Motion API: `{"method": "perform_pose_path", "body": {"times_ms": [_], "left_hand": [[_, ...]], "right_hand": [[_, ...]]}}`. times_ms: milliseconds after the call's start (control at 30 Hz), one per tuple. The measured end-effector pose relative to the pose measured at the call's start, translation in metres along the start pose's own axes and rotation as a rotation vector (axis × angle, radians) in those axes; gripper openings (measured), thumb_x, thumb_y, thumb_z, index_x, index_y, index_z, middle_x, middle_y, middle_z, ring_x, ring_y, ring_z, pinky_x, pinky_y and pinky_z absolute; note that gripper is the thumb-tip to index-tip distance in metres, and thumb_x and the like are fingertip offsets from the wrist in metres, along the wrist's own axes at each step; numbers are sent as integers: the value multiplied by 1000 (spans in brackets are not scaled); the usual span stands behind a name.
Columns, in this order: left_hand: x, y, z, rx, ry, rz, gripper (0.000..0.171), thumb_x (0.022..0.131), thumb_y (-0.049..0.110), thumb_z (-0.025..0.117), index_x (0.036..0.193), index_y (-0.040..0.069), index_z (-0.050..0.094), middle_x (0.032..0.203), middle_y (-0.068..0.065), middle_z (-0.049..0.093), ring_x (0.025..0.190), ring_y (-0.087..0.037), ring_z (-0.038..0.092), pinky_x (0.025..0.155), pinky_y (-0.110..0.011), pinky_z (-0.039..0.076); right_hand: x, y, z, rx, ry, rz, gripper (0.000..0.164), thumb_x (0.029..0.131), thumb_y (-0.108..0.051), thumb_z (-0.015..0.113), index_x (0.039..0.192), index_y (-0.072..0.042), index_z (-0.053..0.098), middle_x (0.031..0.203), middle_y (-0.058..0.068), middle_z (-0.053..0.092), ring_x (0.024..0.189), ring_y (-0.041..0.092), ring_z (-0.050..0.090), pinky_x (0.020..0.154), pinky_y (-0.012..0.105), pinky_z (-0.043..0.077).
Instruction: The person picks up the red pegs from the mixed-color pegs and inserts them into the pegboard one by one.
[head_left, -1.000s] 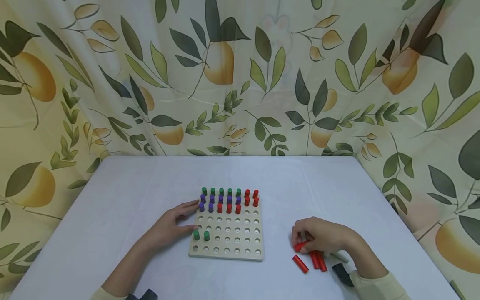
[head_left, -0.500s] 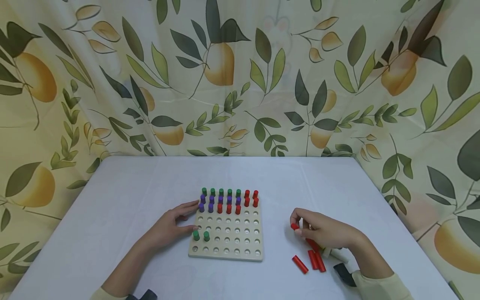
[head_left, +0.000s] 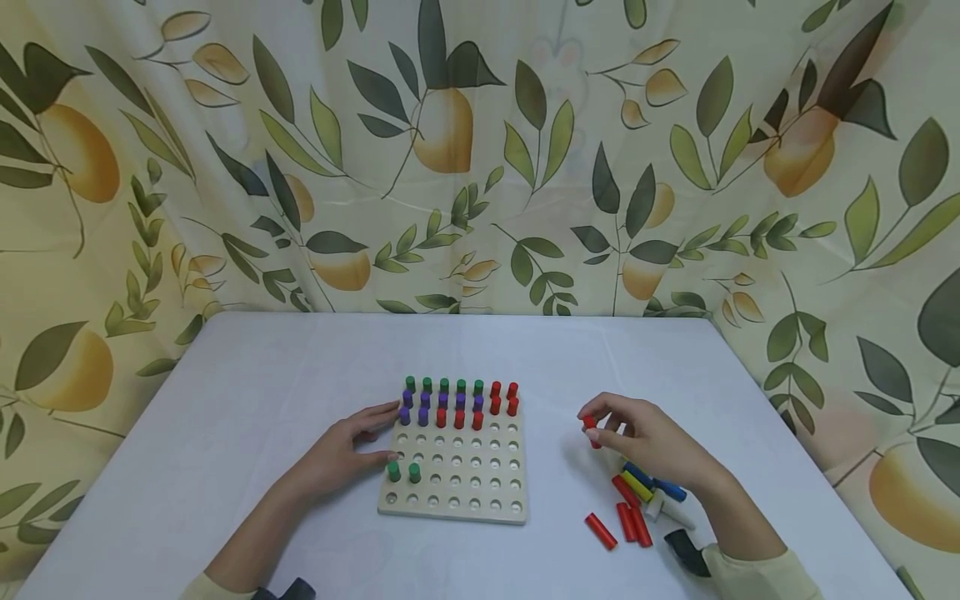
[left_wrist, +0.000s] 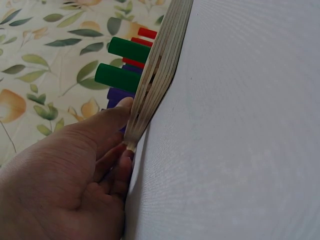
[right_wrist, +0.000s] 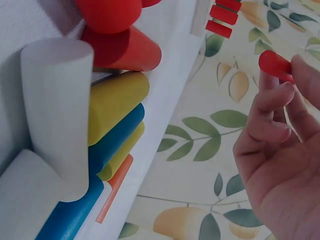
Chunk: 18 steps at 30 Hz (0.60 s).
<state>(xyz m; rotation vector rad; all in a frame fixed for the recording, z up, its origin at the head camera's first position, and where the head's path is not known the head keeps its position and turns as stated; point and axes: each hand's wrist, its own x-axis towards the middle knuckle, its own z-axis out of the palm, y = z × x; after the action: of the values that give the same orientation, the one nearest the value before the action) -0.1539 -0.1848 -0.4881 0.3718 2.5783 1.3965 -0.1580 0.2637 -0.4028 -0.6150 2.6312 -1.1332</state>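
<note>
A pale wooden pegboard (head_left: 465, 467) lies on the table, with green, purple and red pegs standing in its far rows and two green pegs (head_left: 404, 472) near its front left. My left hand (head_left: 345, 442) rests against the board's left edge, thumb and fingers spread along it; the left wrist view shows the thumb touching the rim. Right of the board, my right hand (head_left: 645, 437) pinches a red peg (head_left: 590, 425) between thumb and fingers, raised above the table. The right wrist view also has this red peg (right_wrist: 274, 65) at the fingertips.
Loose red pegs (head_left: 601, 531) lie at the table's front right. Beside them are a yellow peg (head_left: 637, 482), blue pegs (head_left: 670, 489) and white pegs (head_left: 678, 514), some partly hidden. A fruit-patterned curtain (head_left: 480, 167) hangs behind the white table (head_left: 300, 358).
My right hand has lifted a red peg from the loose pile and moved it away from my body, uncovering the yellow and blue pegs. My left hand has stayed at the board's edge.
</note>
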Motion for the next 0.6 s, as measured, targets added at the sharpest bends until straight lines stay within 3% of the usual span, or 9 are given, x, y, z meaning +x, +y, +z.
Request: {"method": "perform_pose_path", "body": {"times_ms": [300, 600], "left_hand": [[-1, 1, 0, -1, 4, -7, 71, 85, 29, 86, 149, 17, 57, 160, 5, 43, 148, -27, 36, 115, -43, 42], [-1, 0, -1, 2, 0, 7, 71, 86, 28, 86, 149, 16, 57, 161, 5, 43, 149, -27, 35, 115, -42, 43]], "right_hand": [[10, -9, 3, -62, 102, 57, 17, 90, -21, 84, 105, -17, 75, 94, -5, 68, 89, 24, 57, 68, 28, 52], [26, -25, 6, -49, 159, 97, 18, 90, -17, 84, 106, -20, 77, 97, -5, 70, 90, 24, 58, 76, 37, 52]]}}
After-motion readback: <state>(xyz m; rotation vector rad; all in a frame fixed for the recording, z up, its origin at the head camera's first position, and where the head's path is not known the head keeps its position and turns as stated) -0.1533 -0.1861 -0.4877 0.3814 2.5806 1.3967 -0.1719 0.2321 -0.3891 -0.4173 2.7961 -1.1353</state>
